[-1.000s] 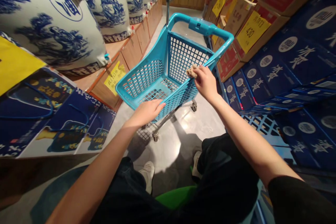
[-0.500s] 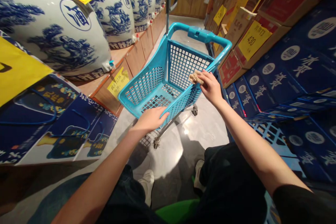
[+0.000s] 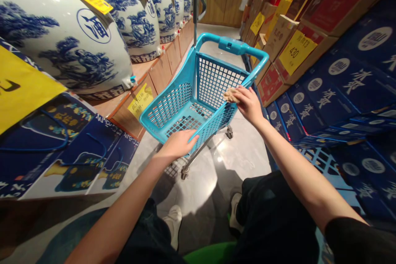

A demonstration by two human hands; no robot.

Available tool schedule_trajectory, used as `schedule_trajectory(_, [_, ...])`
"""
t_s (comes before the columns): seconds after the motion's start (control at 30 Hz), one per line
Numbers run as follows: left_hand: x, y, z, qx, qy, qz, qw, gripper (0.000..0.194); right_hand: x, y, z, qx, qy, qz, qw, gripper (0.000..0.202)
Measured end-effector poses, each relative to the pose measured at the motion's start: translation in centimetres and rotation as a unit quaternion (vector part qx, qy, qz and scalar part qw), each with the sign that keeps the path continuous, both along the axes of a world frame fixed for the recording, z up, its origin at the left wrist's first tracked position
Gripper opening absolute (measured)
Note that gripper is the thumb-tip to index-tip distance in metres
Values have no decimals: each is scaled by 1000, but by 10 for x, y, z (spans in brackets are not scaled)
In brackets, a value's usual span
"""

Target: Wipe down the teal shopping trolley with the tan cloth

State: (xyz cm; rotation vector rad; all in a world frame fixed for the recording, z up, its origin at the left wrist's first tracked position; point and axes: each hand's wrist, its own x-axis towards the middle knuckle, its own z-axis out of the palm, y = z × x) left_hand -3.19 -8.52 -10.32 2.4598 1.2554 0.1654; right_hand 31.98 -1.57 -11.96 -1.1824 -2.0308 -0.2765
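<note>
A blue plastic shopping cart (image 3: 185, 90) with lattice sides stands in front of me, its basket holding nothing that I can see. My left hand (image 3: 179, 143) is closed over the near corner of the basket rim, thumb outside and fingers partly hidden. On the right side rim, my right hand (image 3: 249, 105) grips a crumpled beige cloth (image 3: 231, 95) and presses it against the plastic. The cart's push handle (image 3: 233, 45) is beyond both hands.
Large blue-and-white porcelain jars (image 3: 89, 49) line a wooden ledge on the left, near dark blue gift bags (image 3: 77, 148). Stacked blue boxes (image 3: 337, 90) and cardboard cartons (image 3: 287, 41) wall the right. Below me shows a green surface (image 3: 213, 252).
The view has tilted slightly, so the cart and jars sit a little lower. My right hand and the cloth stay on the side rim, and my left hand keeps its hold.
</note>
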Motion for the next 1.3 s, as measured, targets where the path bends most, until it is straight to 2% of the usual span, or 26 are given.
schedule_trajectory(0.07, [0,0,0,0,-11,1,1000,39,5,1,-2,16,36,-59,997,33])
schedule_trajectory(0.13, [0,1,0,-1,-14,0,1000,38,-12,-11,-9,31,56,-61,996,35])
schedule_trajectory(0.17, [-1,0,0,-2,-12,0,1000,38,-26,-20,-13,35,54,-39,997,35])
schedule_trajectory(0.27, [-2,-1,0,0,-1,1,1000,39,-63,-44,-18,-4,-11,94,996,34])
schedule_trajectory(0.33, [-3,-3,0,1,9,1,1000,41,-65,-45,-14,-35,-59,153,986,34])
schedule_trajectory(0.37, [-4,-4,0,1,14,0,1000,42,-57,-41,-10,-41,-74,159,984,33])
schedule_trajectory(0.4, [-3,-5,0,0,18,-2,1000,42,-43,-33,-6,-38,-84,151,984,32])
schedule_trajectory(0.53, [-1,-6,-2,-6,25,-5,1000,43,14,2,4,19,11,-10,1000,31])
schedule_trajectory(0.6, [1,-7,-2,-10,32,-2,999,43,13,3,1,30,55,-51,997,38])
schedule_trajectory(0.67, [1,-7,-1,-12,35,1,999,43,-14,-13,-8,28,65,-45,996,43])
schedule_trajectory(0.73, [0,-8,0,-14,31,1,999,43,-56,-39,-17,24,32,59,997,43])
schedule_trajectory(0.83, [-2,-9,2,-27,50,5,998,44,-103,-67,-21,-7,-25,226,974,43])
schedule_trajectory(0.87, [-2,-10,2,-29,57,7,998,45,-106,-68,-19,-15,-47,256,965,42])
schedule_trajectory(0.93, [-3,-11,2,-30,63,9,998,46,-92,-56,-11,-7,-85,284,955,37])
schedule_trajectory(0.97, [-3,-11,2,-30,61,9,998,46,-78,-46,-6,-2,-86,261,962,34])
schedule_trajectory(1.03, [-2,-12,3,-36,55,11,998,47,-46,-24,2,5,-55,161,985,30])
schedule_trajectory(1.1, [-1,-12,4,-46,53,18,997,47,-26,-13,4,8,-28,62,998,31])
schedule_trajectory(1.13, [0,-13,5,-51,52,23,997,48,-25,-13,2,11,-17,23,1000,35])
schedule_trajectory(1.2, [1,-13,7,-58,55,32,996,49,-40,-24,-5,18,-11,-21,1000,46])
schedule_trajectory(1.23, [1,-13,7,-60,60,35,996,49,-53,-33,-9,18,-20,-24,999,50])
schedule_trajectory(1.3, [1,-13,8,-59,69,33,995,49,-78,-52,-13,8,-62,13,998,53])
